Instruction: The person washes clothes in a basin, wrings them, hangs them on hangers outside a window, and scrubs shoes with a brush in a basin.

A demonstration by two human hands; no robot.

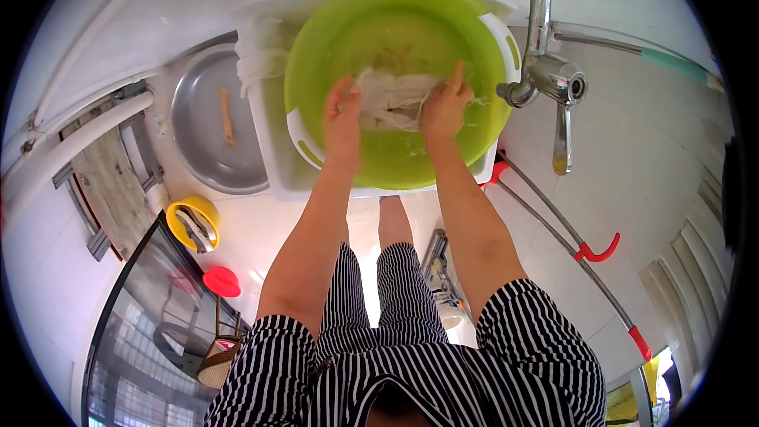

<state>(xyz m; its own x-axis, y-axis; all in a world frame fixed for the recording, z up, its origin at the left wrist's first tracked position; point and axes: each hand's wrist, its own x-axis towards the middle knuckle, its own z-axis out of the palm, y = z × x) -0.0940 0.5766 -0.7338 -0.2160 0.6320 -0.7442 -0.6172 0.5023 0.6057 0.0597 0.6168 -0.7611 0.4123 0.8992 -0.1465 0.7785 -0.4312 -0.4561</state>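
A wet whitish cloth [389, 96] is stretched between my hands in shallow water, inside a lime-green basin [312, 39] with white handles. My left hand [343, 117] has its fingers curled at the cloth's left edge, the thumb against it. At the other end, my right hand [444, 113] closes round the bunched fabric while one finger points up. Small ripples and splashes show beside the right hand. Parts of the cloth are hidden by my fingers. Under the basin is a white sink [277, 142], with another pale cloth [262, 51] hanging over its left side.
A chrome tap [545, 71] juts in at the basin's right. On the left are a grey basin [198, 134] holding a wooden stick [227, 117], and a small yellow tub [207, 209] with items inside. Red-tipped metal poles [565, 245] lean at right.
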